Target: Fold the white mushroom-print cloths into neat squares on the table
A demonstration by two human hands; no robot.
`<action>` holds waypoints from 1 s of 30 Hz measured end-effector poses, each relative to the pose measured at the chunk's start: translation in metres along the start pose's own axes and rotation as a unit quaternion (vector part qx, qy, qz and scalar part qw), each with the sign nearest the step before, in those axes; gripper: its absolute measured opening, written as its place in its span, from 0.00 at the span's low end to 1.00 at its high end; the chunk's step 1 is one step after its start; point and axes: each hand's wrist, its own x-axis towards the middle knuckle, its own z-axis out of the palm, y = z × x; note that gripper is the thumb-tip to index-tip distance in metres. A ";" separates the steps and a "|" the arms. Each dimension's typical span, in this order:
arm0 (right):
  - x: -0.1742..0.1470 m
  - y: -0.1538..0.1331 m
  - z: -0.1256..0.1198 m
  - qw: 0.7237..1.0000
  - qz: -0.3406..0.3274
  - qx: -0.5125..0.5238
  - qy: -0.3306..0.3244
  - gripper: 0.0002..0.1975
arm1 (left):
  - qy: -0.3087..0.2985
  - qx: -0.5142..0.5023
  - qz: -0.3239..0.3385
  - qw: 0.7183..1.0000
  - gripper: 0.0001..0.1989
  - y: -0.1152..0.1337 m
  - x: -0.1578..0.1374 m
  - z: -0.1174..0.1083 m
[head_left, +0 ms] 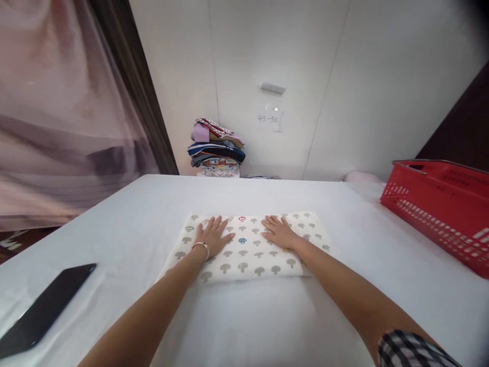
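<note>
A white cloth [250,255] with a mushroom print lies folded in a wide rectangle on the white table [263,321]. Most of its mushrooms are grey; one is red and one is blue. My left hand [213,237] rests flat on the left part of the cloth, fingers spread, with a bracelet [202,248] at the wrist. On the right part lies my right hand [279,233], also flat with its fingers apart. Neither hand grips the fabric. My right forearm passes over the cloth's near right corner.
A black flat slab-like object [46,311] lies at the table's left. At the right edge stands a red plastic basket [439,214]. Folded clothes [217,150] are stacked behind the far edge, near a wall paper [269,119] marked 45-50. A pink curtain [69,102] hangs at left.
</note>
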 end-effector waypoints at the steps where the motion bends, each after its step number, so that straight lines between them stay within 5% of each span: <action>1: -0.005 0.003 -0.003 1.000 0.008 0.002 0.002 0.36 | 0.003 -0.001 0.002 1.000 0.37 -0.001 0.001 0.001; 7: -0.052 0.054 -0.002 0.986 0.129 -0.060 0.083 0.36 | 0.010 -0.009 0.004 1.000 0.37 -0.004 0.005 0.001; 11: -0.063 0.076 -0.002 0.973 0.148 0.104 0.140 0.34 | 0.007 -0.009 -0.003 1.000 0.35 0.000 0.003 -0.004; 17: -0.104 0.097 -0.028 0.882 0.208 0.307 0.290 0.29 | 0.052 -0.039 -0.012 0.998 0.31 -0.002 0.001 -0.010; 22: -0.174 0.105 -0.014 0.833 0.260 0.383 0.303 0.23 | 0.045 -0.086 -0.039 0.994 0.28 0.003 -0.006 -0.019; 26: -0.202 0.097 0.009 0.826 0.287 0.398 0.276 0.20 | 0.000 -0.058 0.076 0.995 0.27 0.021 -0.039 -0.019; 30: -0.201 0.094 0.016 0.852 0.254 0.379 0.258 0.17 | -0.017 -0.009 0.159 0.987 0.31 0.034 -0.072 -0.006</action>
